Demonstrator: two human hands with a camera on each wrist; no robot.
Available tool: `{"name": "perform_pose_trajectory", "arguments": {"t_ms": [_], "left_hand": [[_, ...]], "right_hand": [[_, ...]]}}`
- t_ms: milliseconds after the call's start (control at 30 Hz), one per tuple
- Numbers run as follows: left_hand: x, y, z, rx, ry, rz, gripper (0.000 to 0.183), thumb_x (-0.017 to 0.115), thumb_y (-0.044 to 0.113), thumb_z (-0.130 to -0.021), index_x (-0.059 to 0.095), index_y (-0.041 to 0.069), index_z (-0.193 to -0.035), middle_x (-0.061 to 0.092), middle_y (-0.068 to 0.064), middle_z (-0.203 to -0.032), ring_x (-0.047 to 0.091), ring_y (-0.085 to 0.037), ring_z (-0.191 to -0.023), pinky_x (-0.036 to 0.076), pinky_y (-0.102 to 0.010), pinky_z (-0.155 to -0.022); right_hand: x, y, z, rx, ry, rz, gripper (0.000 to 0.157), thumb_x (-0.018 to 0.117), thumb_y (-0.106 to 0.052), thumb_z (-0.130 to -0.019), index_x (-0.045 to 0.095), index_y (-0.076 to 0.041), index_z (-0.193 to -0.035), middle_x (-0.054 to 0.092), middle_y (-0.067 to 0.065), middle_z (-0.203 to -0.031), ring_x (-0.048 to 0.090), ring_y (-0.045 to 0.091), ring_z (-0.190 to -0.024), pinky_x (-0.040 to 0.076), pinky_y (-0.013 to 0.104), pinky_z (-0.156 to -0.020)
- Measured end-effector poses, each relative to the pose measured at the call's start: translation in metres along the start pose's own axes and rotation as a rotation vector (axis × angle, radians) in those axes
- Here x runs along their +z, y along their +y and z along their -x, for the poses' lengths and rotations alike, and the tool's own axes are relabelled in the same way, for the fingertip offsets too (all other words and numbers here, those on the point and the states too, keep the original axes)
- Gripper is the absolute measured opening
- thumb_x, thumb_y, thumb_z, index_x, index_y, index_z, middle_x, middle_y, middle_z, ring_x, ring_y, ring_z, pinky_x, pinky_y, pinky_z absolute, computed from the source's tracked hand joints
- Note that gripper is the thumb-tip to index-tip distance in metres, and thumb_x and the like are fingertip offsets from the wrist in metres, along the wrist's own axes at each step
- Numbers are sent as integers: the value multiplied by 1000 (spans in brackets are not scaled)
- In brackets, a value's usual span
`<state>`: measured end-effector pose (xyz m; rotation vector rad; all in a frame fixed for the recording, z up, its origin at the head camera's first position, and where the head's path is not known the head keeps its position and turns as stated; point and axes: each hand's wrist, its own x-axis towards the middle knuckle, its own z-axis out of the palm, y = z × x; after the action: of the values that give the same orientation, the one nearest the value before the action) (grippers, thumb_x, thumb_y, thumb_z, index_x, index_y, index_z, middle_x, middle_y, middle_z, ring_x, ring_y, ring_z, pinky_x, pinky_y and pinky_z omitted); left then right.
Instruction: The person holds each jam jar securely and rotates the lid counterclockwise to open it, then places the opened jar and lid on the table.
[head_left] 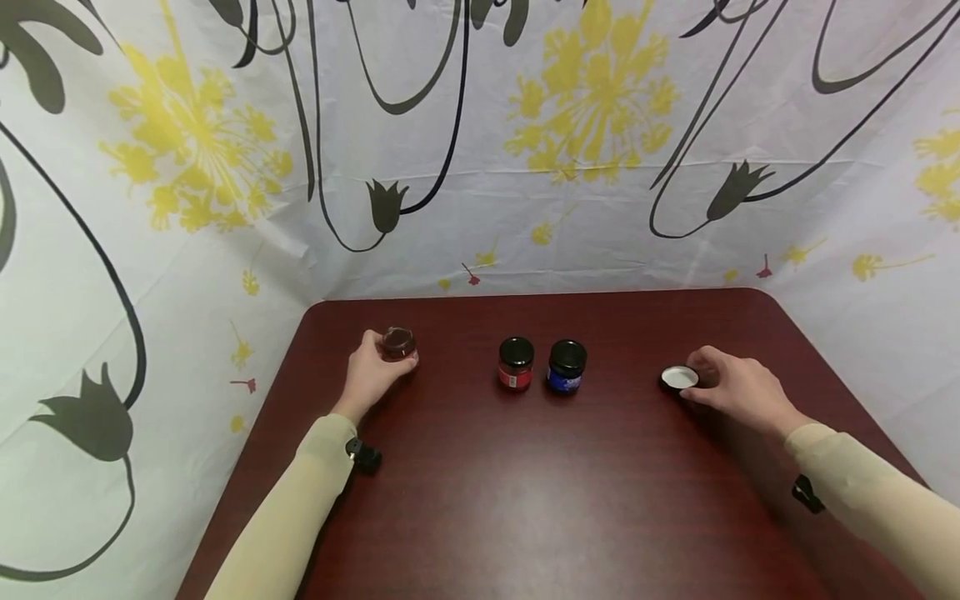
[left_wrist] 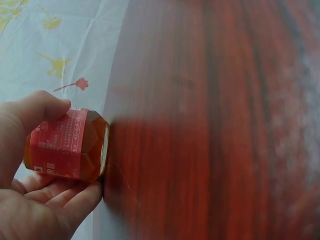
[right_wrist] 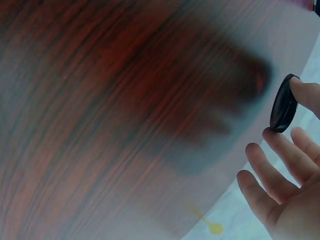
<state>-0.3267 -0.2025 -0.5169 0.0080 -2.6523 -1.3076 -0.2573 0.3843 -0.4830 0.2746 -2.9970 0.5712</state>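
Observation:
On the left side of the table, my left hand [head_left: 372, 372] grips a lidless glass jar [head_left: 398, 342]. In the left wrist view this jar [left_wrist: 91, 145] has a red label with white print and amber-brown glass or contents, with the thumb on one side and fingers on the other. My right hand [head_left: 742, 392], at the right, pinches a round black lid [head_left: 679, 378] by its edge, white inner face up. In the right wrist view the thumb and a fingertip hold the lid [right_wrist: 284, 104], the other fingers spread.
Between the hands stand two black-capped jars, one with a red label [head_left: 516, 364] and one with a blue label [head_left: 566, 367]. They are on a dark red wooden table [head_left: 525, 500]. A white flowered cloth [head_left: 480, 167] hangs behind the table and along its sides.

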Motion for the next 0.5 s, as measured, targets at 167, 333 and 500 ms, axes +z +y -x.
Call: {"name": "perform_pose_trajectory", "arguments": {"t_ms": [167, 333, 500], "left_hand": [[1, -1, -1, 9, 1, 3, 56, 76, 48, -65, 42, 19, -98, 56, 4, -90, 56, -12, -79, 45, -35, -67], [0, -1, 0, 12, -1, 1, 57, 77, 48, -65, 42, 18, -99, 57, 4, -91, 56, -13, -78, 44, -35, -67], [0, -1, 0, 18, -6, 7, 57, 77, 46, -65, 43, 18, -100, 57, 4, -91, 55, -13, -78, 44, -35, -67]], "right_hand": [[1, 2, 1, 5, -36, 7, 62, 70, -55, -70, 51, -24, -121, 63, 3, -109, 58, 23, -98, 41, 47, -65], [5, 4, 2, -14, -58, 17, 68, 69, -54, -71, 47, -23, -127, 62, 4, -110, 57, 26, -99, 41, 46, -64], [7, 4, 2, -29, -66, 27, 69, 70, -51, -71, 47, -22, -129, 62, 3, -111, 57, 26, -99, 42, 45, -64]]}}
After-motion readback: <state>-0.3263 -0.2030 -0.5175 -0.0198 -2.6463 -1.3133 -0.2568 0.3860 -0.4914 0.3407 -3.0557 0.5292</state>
